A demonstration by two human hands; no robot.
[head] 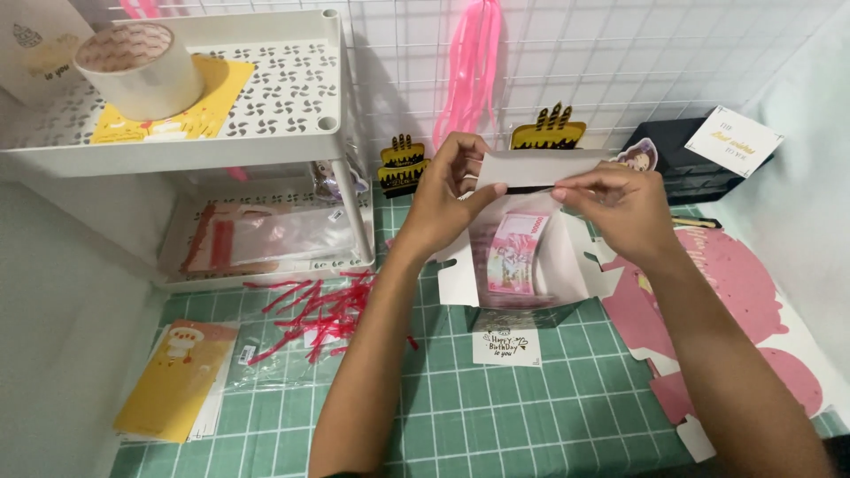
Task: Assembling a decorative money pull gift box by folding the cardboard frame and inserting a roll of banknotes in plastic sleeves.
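Green grid table (531,416): your left hand (443,199) and right hand (620,208) pinch the white box's flap (540,165) (light, creasable card); grip edges.

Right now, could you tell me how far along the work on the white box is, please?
Done: the white box stands open on the green mat, a pink banknote already inside. In hand: the left hand and right hand pinch the lid flap along a thin dark strip. Left: the lid is not closed; the pink flat cutouts lie unfolded alongside.
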